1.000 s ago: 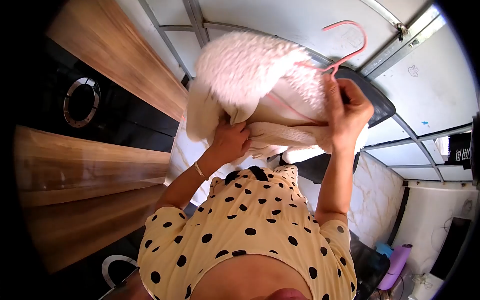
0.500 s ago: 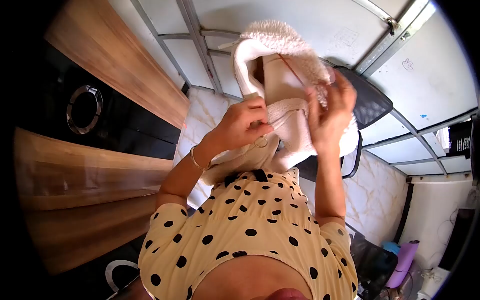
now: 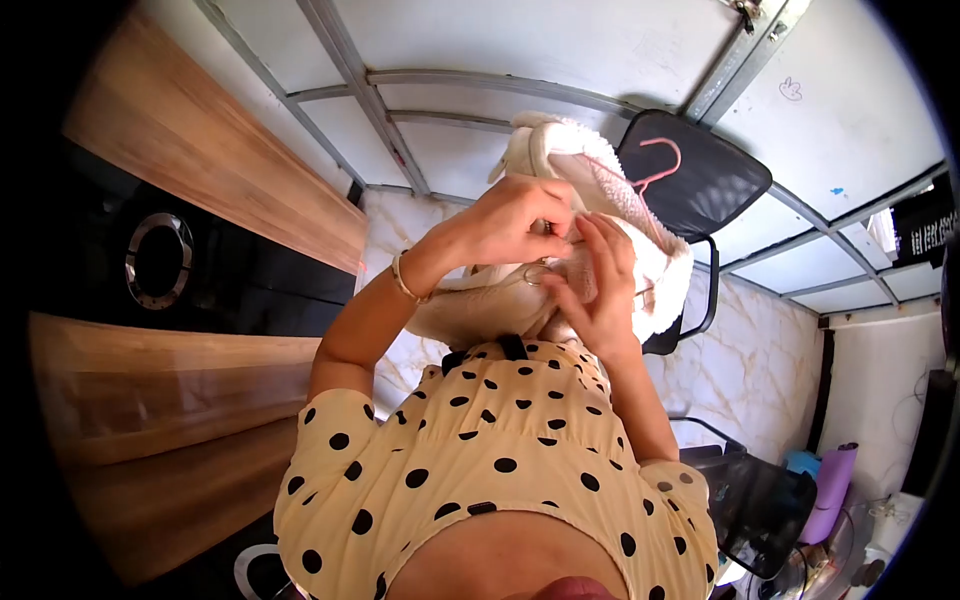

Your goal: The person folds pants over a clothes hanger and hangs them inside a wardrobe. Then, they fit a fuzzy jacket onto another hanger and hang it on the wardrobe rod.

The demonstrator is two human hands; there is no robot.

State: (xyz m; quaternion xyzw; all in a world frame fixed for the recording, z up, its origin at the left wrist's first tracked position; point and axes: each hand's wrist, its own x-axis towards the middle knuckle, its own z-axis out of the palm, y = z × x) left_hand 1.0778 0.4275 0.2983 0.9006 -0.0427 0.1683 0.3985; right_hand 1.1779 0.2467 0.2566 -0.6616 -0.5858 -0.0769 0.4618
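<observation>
A cream fleece jacket with a fluffy lining is bunched up in front of my waist. Inside its neck area sits a pink hanger, its hook sticking out to the upper right. My left hand is closed, fingertips pinching the jacket near its front edge. Close by, my right hand has its fingers stretched towards the left fingertips, thumb apart, over the fabric. A small thin ring shows between the hands. The exact spot under my fingertips is hidden.
Behind the jacket stands a black chair. Wood-and-black cabinets line the left side. A metal-framed white partition runs along the back. At lower right are another black chair and a purple roll.
My right hand has left the collar and come down beside my left hand. The jacket's upper part has sunk lower, and the hanger's hook now shows. My left hand has shifted slightly up and right.
</observation>
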